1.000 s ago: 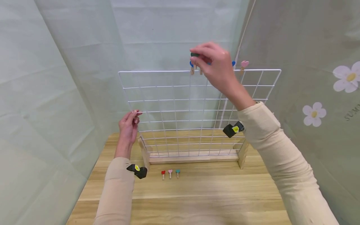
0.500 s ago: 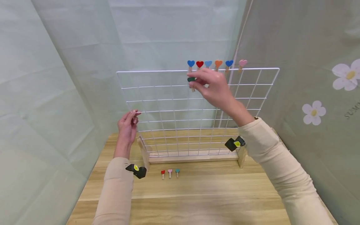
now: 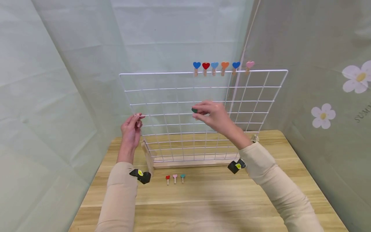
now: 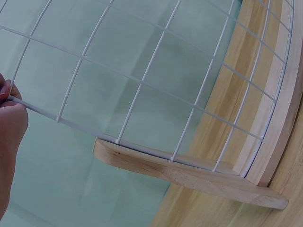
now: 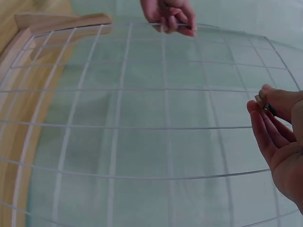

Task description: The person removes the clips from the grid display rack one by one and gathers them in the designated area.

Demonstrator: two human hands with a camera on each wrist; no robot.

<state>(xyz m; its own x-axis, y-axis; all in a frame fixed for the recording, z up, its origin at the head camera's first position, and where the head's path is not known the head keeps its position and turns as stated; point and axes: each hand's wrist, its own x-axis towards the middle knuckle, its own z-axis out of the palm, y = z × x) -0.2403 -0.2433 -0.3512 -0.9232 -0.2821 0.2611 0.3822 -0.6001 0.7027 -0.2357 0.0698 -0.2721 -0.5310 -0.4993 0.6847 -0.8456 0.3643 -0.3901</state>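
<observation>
My right hand (image 3: 213, 114) pinches a small wooden clothespin with a dark green heart (image 3: 194, 110), held in front of the middle of the white wire grid (image 3: 179, 114). In the right wrist view the pin's wooden end (image 5: 260, 100) pokes out between thumb and fingers. My left hand (image 3: 131, 127) grips the grid's left edge wire about halfway up, as the left wrist view also shows at its margin. Along the grid's top wire several heart clothespins are clipped upright, among them a red one (image 3: 206, 66), an orange one (image 3: 224, 65) and a pink one (image 3: 250, 65).
On the wooden table (image 3: 203, 206) in front of the grid lie a red heart clothespin (image 3: 167, 179), a pink one (image 3: 175, 178) and a teal one (image 3: 183, 178). The grid stands in a wooden base (image 3: 200, 164) with side feet. Pale cloth (image 3: 72, 80) hangs behind.
My right hand has come down from the top wire to mid-grid, still pinching the green heart clothespin. The row on the top wire is now uncovered. My left hand has stayed put.
</observation>
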